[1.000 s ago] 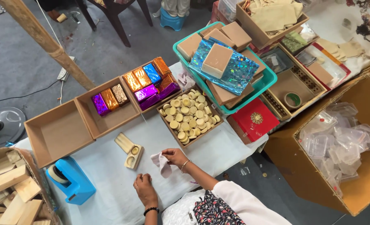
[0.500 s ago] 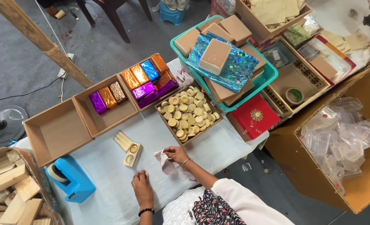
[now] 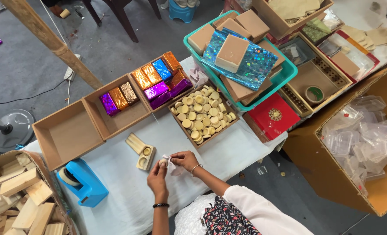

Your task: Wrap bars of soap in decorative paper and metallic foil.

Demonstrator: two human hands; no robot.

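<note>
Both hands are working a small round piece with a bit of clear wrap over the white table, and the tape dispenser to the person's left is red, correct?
Not quite: the tape dispenser is blue, as the head view shows. The rest holds: left hand and right hand hold a small round piece and clear wrap over the white table.

Bare white tablecloth lies open to the right of the right hand, up to the table's edge. Directly ahead, a small wooden mould stands just beyond the left hand, with the tray of round wooden discs close behind. A blue tape dispenser blocks the left side; open cardboard trays wall the far edge.
</note>
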